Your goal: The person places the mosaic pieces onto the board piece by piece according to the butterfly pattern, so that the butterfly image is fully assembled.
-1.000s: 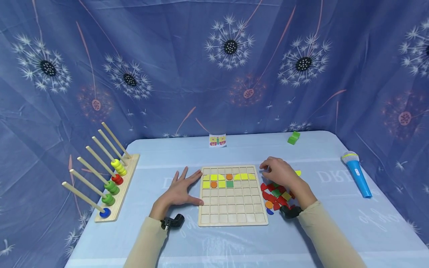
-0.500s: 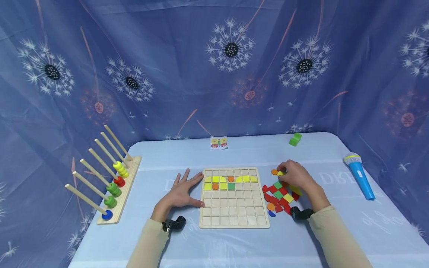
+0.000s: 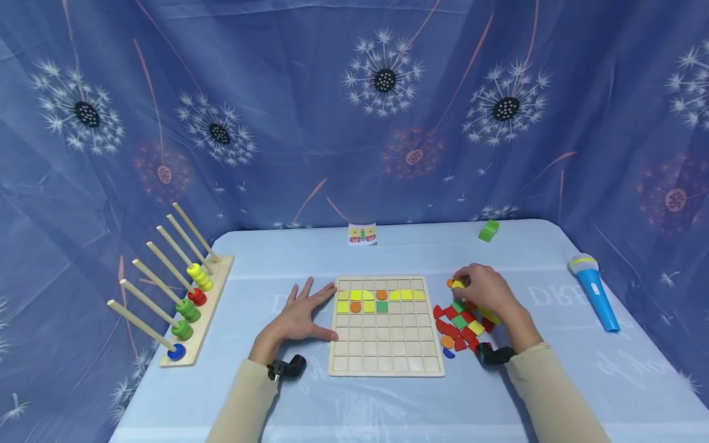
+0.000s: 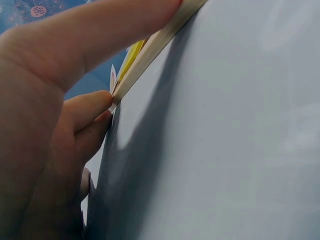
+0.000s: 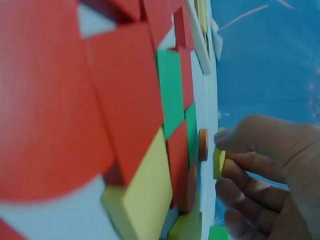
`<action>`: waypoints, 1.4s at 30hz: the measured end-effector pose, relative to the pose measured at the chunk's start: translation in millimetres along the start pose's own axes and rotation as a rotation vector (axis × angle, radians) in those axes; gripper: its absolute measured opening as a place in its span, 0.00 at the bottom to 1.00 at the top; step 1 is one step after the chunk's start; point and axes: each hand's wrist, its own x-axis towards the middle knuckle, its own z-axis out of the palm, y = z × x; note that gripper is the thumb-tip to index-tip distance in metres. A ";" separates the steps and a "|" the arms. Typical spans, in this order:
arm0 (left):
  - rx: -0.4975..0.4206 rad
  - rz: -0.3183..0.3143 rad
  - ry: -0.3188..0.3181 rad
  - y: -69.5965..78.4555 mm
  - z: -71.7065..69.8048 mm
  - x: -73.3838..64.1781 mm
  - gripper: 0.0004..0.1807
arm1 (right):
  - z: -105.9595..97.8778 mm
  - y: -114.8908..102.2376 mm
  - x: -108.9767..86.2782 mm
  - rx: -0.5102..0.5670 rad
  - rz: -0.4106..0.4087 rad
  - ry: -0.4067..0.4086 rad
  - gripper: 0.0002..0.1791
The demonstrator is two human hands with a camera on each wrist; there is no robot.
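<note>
Fingers spread, my left hand (image 3: 299, 319) rests along the left edge of a wooden grid board (image 3: 386, 351), with the thumb and fingertips touching its side. Yellow pieces, two orange discs and a green square (image 3: 382, 306) lie in the board's upper rows. To the right of the board, my right hand (image 3: 487, 289) pinches a small yellow piece (image 5: 219, 162) between thumb and fingers; its full outline is partly hidden. Just beside that piece is an orange disc (image 3: 450, 283). Below the hand spreads a pile of red, green and yellow pieces (image 3: 468, 317), partly covered by the hand and wrist.
A pattern card (image 3: 362, 234) lies behind the board, and a green block (image 3: 489, 231) sits at the back right. On the left stands a peg rack (image 3: 207, 317) with coloured rings. A blue toy microphone (image 3: 595, 295) lies far right.
My right hand has moved from the board's upper right corner to the right, over the loose pieces, and now pinches a yellow one. The left hand stays on the board's edge.
</note>
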 end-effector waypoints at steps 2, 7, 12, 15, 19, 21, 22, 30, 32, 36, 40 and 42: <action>-0.002 0.003 0.004 0.3 -0.4 -0.3 0.63 | 0.8 -4.4 -0.9 -0.004 -0.016 0.010 0.23; 0.001 -0.001 0.003 1.1 -0.9 -0.6 0.63 | 4.6 -16.8 -2.6 0.008 -0.064 0.027 0.22; 0.002 0.000 0.005 1.2 -0.2 -0.2 0.63 | 11.4 -26.9 -2.3 0.030 -0.129 0.028 0.20; 0.005 0.002 0.006 0.9 0.0 0.2 0.63 | 16.0 -32.9 -1.6 0.027 -0.183 0.029 0.20; 0.000 0.000 0.003 0.5 0.1 0.1 0.63 | 21.2 -43.3 -1.8 0.035 -0.272 0.030 0.19; -0.002 -0.005 -0.001 0.5 0.1 0.0 0.63 | 23.6 -49.4 -2.3 0.046 -0.312 0.021 0.19; -0.002 -0.004 0.000 0.5 0.1 0.2 0.63 | 24.7 -52.1 -2.5 0.052 -0.331 0.011 0.19; -0.010 0.003 0.006 2.2 -1.0 -0.5 0.63 | 34.2 -73.2 -4.0 0.054 -0.407 -0.080 0.16; -0.010 0.007 0.011 2.2 -1.0 -0.6 0.63 | 36.9 -78.0 -3.7 0.049 -0.426 -0.098 0.16; -0.005 0.010 0.013 1.8 -0.6 -0.5 0.63 | 42.8 -86.9 -3.6 0.001 -0.482 -0.118 0.14; -0.001 0.012 0.003 0.7 -0.7 -0.8 0.63 | 48.0 -95.9 -3.6 -0.063 -0.528 -0.124 0.14; -0.003 0.009 0.005 0.2 -1.4 -1.0 0.63 | 50.4 -100.0 -3.2 -0.073 -0.544 -0.134 0.14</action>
